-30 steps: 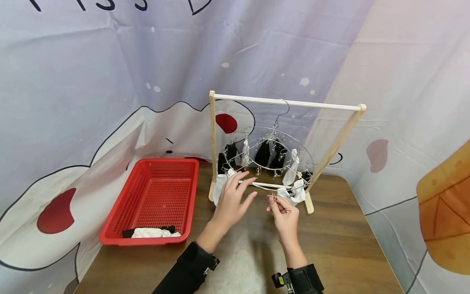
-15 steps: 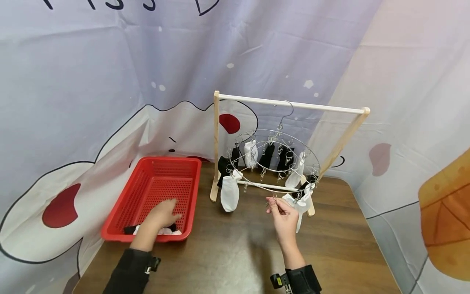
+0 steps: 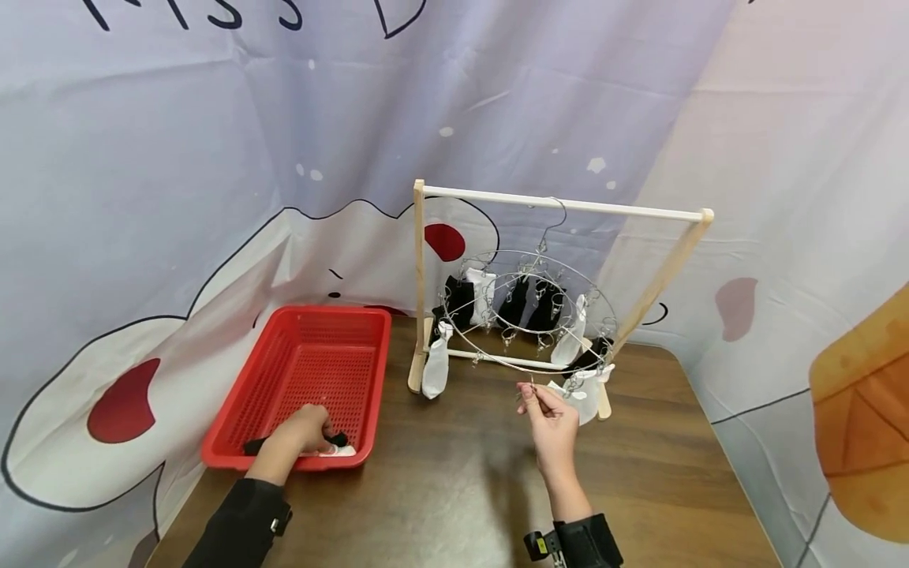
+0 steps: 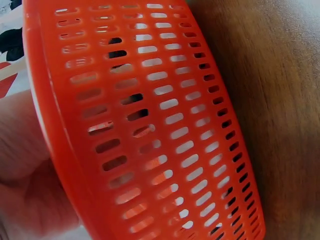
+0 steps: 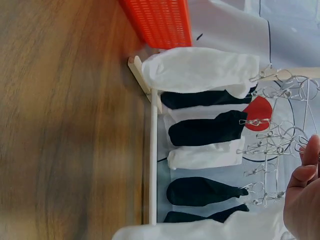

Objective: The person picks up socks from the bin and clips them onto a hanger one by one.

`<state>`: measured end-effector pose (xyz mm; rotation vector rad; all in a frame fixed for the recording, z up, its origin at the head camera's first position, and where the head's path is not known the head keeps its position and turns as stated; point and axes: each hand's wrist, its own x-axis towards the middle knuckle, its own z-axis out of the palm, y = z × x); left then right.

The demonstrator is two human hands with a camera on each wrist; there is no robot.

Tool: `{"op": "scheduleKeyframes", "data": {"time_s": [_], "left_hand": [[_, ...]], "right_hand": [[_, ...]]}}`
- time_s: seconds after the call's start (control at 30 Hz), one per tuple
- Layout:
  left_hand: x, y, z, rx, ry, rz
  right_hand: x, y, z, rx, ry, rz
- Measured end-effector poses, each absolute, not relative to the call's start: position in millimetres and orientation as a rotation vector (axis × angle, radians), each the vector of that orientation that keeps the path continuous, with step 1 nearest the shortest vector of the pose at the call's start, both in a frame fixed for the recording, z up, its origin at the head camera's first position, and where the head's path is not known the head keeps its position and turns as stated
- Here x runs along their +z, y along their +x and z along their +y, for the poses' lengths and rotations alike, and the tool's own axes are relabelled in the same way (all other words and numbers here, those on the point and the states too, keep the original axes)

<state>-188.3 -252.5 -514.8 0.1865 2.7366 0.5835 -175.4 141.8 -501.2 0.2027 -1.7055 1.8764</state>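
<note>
My left hand reaches down into the red basket, its fingers bent over a white sock and a black sock at the near end. The fingertips are hidden, so I cannot tell whether they grip a sock. My right hand pinches a metal clip at the near rim of the round wire sock hanger. Black and white socks hang from its clips, among them a white sock at the left side and another white sock near the right hand.
A wooden rack with a white bar carries the hanger. It stands on the brown wooden table. A printed cloth hangs behind. In the left wrist view the slotted basket wall covers most of the picture.
My left hand has left the hanger, moved left and gone down into the basket, its fingers bending at the socks. My right hand stays at the clip. The hanger and its socks have turned somewhat.
</note>
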Motion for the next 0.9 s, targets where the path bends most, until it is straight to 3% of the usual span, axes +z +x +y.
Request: {"op": "scheduleKeyframes", "data": {"time_s": [0.3,0.6,0.9], "left_hand": [[-524,-194,-261,0.535,0.178,3.010],[-521,-202,-256,0.897,0.254,3.144],[-483,-199,-199,1.530,0.388,3.052]], "right_hand": [[-504,-174,143,1.876,0.197,-1.690],[-506,-175,144,1.892,0.189,-1.689],[-502,-171,142,1.918,0.179,-1.681]]}}
